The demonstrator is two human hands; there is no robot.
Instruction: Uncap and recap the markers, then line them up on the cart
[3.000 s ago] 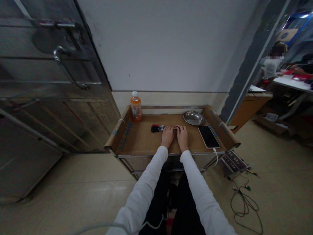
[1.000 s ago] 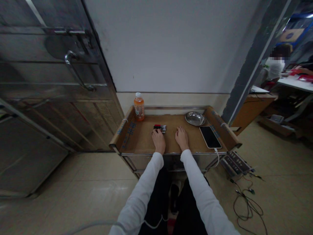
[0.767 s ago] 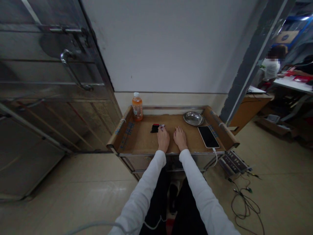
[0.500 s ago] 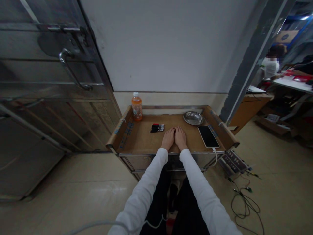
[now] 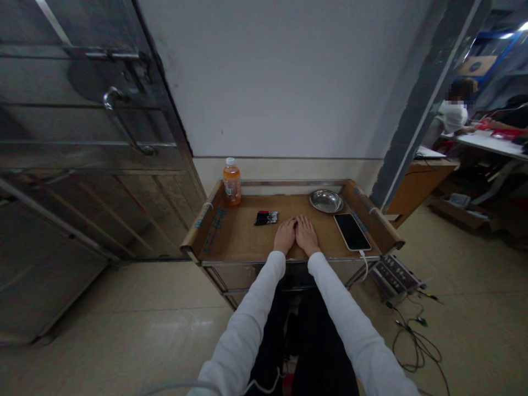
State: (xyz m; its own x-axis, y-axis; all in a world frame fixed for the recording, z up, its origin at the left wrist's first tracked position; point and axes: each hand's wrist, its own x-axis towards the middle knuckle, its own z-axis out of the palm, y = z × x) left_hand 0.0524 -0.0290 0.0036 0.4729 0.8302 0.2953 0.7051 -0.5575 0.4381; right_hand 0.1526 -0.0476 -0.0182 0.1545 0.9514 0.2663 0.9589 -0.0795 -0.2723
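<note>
My left hand lies palm down on the cardboard-lined cart top, its fingers stretched out and holding nothing. Beside it, with the fingertips touching or almost touching, my right hand rests flat in the same way. Just left of my left hand is a small row of marker pens, lying side by side with black and red caps pointing left. To the right of my right hand lies a phone with a dark screen and a white cable plugged into its near end. Behind it sits a shallow round metal dish.
An orange drink bottle stands upright in the back left corner. Raised cardboard sides edge the cart. A metal door is at the left. On the floor at the right are a power box and tangled cables. A person sits farther off.
My left hand has left the marker pens, now lined up in a row, and come back to the right beside my right hand. Over the last half second both hands stay almost still.
</note>
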